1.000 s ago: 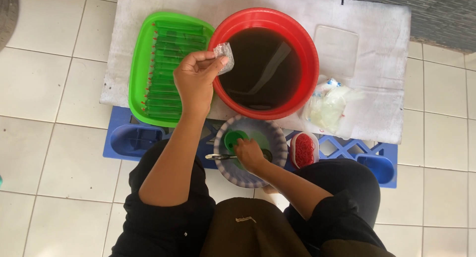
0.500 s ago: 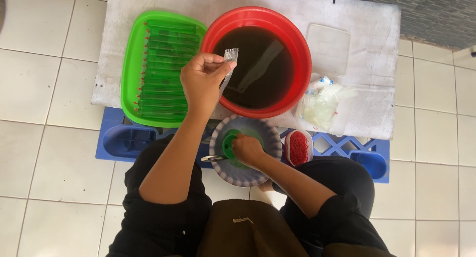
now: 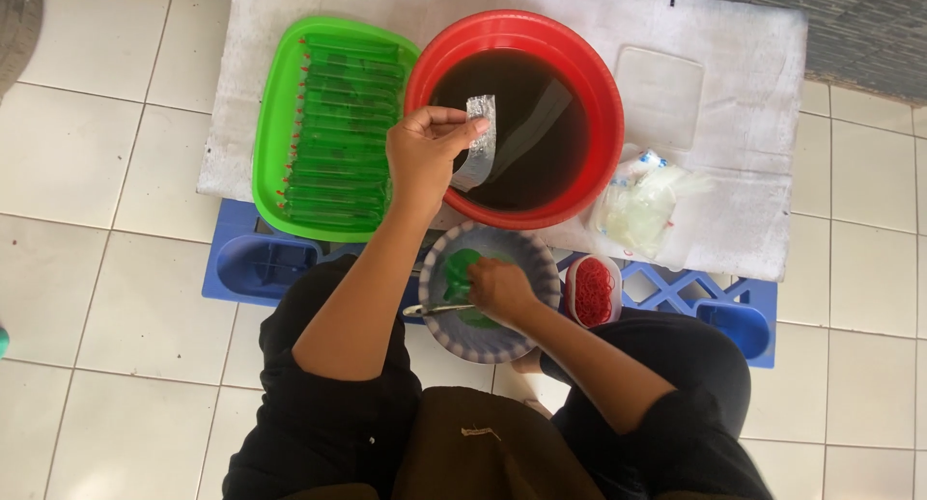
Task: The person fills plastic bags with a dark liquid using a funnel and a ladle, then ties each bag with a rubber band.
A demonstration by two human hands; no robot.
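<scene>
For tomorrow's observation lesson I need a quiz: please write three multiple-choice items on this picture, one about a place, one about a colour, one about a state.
1. Where does the green tray lie?
A. left of the red basin
B. inside the red basin
C. on the person's lap

2. What colour are the rubber bands in the small cup?
A. blue
B. red
C. yellow

3. What state is the clear plastic sleeve in the left hand?
A. filled green and tied
B. lying flat on the cloth
C. empty, pinched by the fingers

Answers: 1 A, the tray sits beside the red basin on the white cloth. 2 B, the cup by the right hand shows a red heap. 3 C, the sleeve hangs see-through over the dark liquid.
</scene>
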